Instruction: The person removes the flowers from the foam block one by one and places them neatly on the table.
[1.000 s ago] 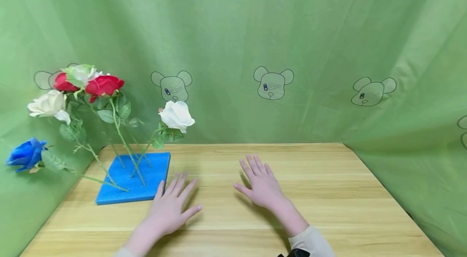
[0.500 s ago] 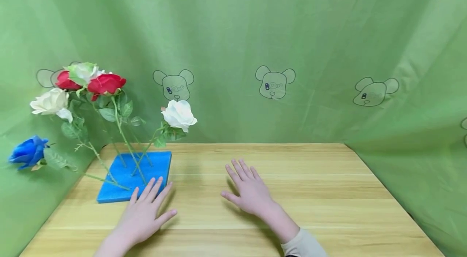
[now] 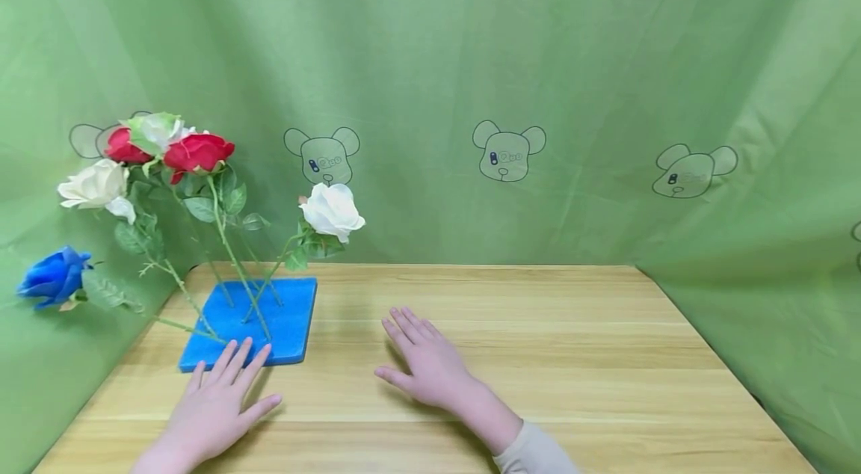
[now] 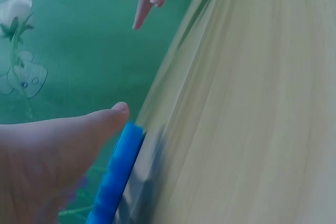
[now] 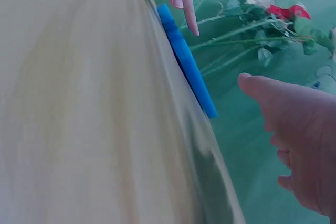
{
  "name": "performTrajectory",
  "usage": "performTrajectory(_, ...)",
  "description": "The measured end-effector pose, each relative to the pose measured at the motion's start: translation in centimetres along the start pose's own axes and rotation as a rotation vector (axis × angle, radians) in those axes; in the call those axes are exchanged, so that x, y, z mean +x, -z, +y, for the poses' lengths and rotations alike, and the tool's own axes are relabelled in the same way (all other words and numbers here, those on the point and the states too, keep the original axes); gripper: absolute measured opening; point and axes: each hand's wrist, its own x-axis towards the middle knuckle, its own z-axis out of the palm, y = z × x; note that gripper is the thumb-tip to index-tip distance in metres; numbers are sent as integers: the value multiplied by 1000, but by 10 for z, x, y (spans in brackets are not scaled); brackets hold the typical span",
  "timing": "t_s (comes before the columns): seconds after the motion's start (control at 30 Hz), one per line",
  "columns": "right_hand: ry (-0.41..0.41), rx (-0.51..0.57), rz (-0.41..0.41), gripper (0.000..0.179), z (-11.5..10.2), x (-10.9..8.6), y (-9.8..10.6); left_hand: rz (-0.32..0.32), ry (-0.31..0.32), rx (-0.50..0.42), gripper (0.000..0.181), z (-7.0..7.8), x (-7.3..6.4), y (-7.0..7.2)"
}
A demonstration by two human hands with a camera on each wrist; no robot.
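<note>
The square blue board (image 3: 291,317), bearing red, white and blue fabric-like roses (image 3: 199,152), lies left on the pale wooden bench (image 3: 572,354). My left grip (image 3: 210,413) spreads apart at its near edge; my right grip (image 3: 432,371), thumb apart from straight fingers, is farther right.

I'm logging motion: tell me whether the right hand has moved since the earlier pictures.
Yes: in the head view, the right hand has moved left, toward the blue board.

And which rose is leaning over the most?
The blue rose at the far left of the head view: its stem tilts closest to flat, its bloom sits lowest, and no other rose in view is blue.
</note>
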Motion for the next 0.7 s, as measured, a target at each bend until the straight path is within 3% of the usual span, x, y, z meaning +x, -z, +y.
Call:
performTrajectory(0.37,141,41,59,74,-37,26,-19,-124,62,-50,85,-28,-8,-2)
performTrajectory(0.7,217,108,53,69,-65,52,-30,-99,53,-59,83,-33,-10,-2)
